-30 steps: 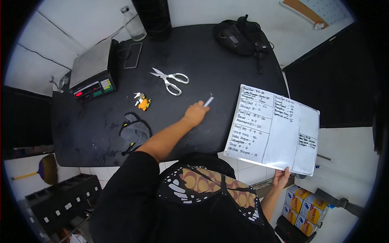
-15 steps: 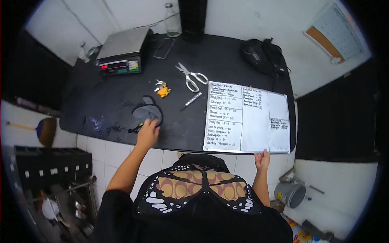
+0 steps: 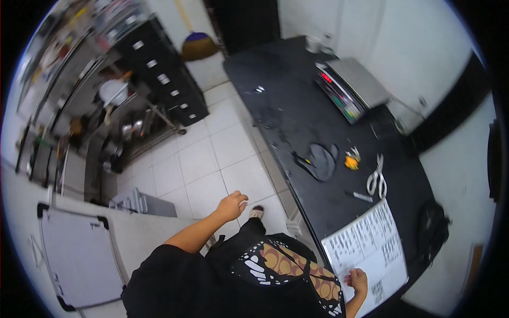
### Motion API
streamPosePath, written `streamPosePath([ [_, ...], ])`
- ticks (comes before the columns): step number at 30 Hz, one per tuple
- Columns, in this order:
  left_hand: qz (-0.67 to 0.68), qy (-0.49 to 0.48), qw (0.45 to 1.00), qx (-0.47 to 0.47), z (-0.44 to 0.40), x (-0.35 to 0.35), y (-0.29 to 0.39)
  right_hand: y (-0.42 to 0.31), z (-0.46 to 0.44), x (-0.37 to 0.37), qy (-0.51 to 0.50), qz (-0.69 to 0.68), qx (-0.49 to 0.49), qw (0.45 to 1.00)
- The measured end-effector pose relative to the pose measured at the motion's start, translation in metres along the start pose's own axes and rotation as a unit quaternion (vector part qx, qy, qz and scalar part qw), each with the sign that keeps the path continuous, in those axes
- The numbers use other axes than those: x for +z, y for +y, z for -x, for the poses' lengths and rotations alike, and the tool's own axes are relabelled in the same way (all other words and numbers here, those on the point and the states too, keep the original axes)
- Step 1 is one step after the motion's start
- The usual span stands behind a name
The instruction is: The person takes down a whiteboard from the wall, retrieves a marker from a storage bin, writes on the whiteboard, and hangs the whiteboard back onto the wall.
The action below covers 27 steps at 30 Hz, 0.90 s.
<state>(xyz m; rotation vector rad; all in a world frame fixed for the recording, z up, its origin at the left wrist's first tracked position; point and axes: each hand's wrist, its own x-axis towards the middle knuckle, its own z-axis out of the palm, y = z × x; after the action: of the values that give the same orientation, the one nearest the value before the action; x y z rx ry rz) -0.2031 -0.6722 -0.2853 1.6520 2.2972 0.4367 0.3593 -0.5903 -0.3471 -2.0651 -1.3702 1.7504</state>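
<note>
My left hand (image 3: 232,205) is in the air over the tiled floor, left of the table. Its fingers are apart and slightly bent, with nothing in them. Curled fingers show on my right hand (image 3: 357,280), in front of the written whiteboard (image 3: 339,246); nothing shows in them. The whiteboard lies at the table's near end. Beyond it are a black-and-white marker (image 3: 359,196) and white-handled scissors (image 3: 377,182) with their blades slightly apart. Farther along lie keys with a yellow-orange charm (image 3: 351,161) and a grey, rounded cap-like item with a black strap (image 3: 321,161).
On the black table (image 3: 275,90) stand a digital scale (image 3: 355,85) and a black bag (image 3: 433,230). To the left are a second whiteboard (image 3: 77,254), a grey bin (image 3: 140,203), a drawer unit (image 3: 164,79), metal racks and a hanging broom (image 3: 199,46).
The view has swung left toward the floor and racks. My left hand has left the grey cap-like item and is off the table. My right hand has come away from the whiteboard's lower edge.
</note>
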Motion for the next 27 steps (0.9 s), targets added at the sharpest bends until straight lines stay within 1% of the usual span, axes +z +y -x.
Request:
streamPosePath([
  [2,0.010,0.009,1.000,-0.022,0.008,-0.001,-0.017,-0.046,-0.029,0.010,0.053,0.092,-0.146,0.984],
  [4,0.022,0.027,0.999,-0.040,0.014,-0.008,-0.046,-0.118,-0.045,0.038,0.112,0.194,-0.288,0.931],
  [5,0.027,0.021,0.998,-0.056,0.016,-0.013,-0.059,-0.152,-0.055,0.063,0.123,0.145,-0.308,0.932],
  [6,0.034,0.028,0.997,-0.071,0.016,-0.019,-0.076,-0.189,-0.063,0.088,0.112,0.134,-0.299,0.938],
  [8,0.049,0.034,0.994,-0.097,0.014,-0.029,-0.115,-0.257,-0.079,0.138,0.103,0.188,-0.394,0.894],
  [9,0.055,0.035,0.991,-0.115,0.012,-0.040,-0.134,-0.277,-0.091,0.163,0.139,0.200,-0.419,0.875],
  [11,0.069,0.072,0.987,-0.123,0.002,-0.058,-0.181,-0.325,-0.125,0.214,0.214,0.219,-0.467,0.829],
  [14,0.092,0.114,0.979,-0.141,-0.010,-0.094,-0.237,-0.361,-0.171,0.252,0.317,0.276,-0.344,0.840],
  [16,0.101,0.152,0.971,-0.154,-0.023,-0.122,-0.272,-0.365,-0.203,0.261,0.338,0.310,-0.205,0.865],
  [18,0.107,0.185,0.962,-0.172,-0.032,-0.142,-0.305,-0.368,-0.219,0.263,0.353,0.317,-0.183,0.861],
  [20,0.119,0.197,0.953,-0.196,-0.044,-0.167,-0.329,-0.361,-0.228,0.263,0.358,0.125,-0.202,0.903],
  [22,0.130,0.211,0.947,-0.205,-0.063,-0.184,-0.354,-0.363,-0.224,0.257,0.391,0.195,-0.243,0.866],
  [23,0.134,0.220,0.945,-0.204,-0.075,-0.191,-0.367,-0.357,-0.239,0.250,0.361,0.090,-0.237,0.898],
  [24,0.139,0.229,0.942,-0.202,-0.088,-0.197,-0.380,-0.348,-0.260,0.242,0.335,-0.018,-0.226,0.914],
  [25,0.141,0.238,0.941,-0.196,-0.104,-0.204,-0.392,-0.356,-0.265,0.243,0.342,-0.066,-0.209,0.914],
  [26,0.143,0.247,0.940,-0.189,-0.122,-0.212,-0.404,-0.373,-0.265,0.250,0.359,-0.057,-0.184,0.913],
  [27,0.144,0.256,0.938,-0.182,-0.141,-0.220,-0.417,-0.392,-0.268,0.257,0.382,-0.017,-0.167,0.909],
])
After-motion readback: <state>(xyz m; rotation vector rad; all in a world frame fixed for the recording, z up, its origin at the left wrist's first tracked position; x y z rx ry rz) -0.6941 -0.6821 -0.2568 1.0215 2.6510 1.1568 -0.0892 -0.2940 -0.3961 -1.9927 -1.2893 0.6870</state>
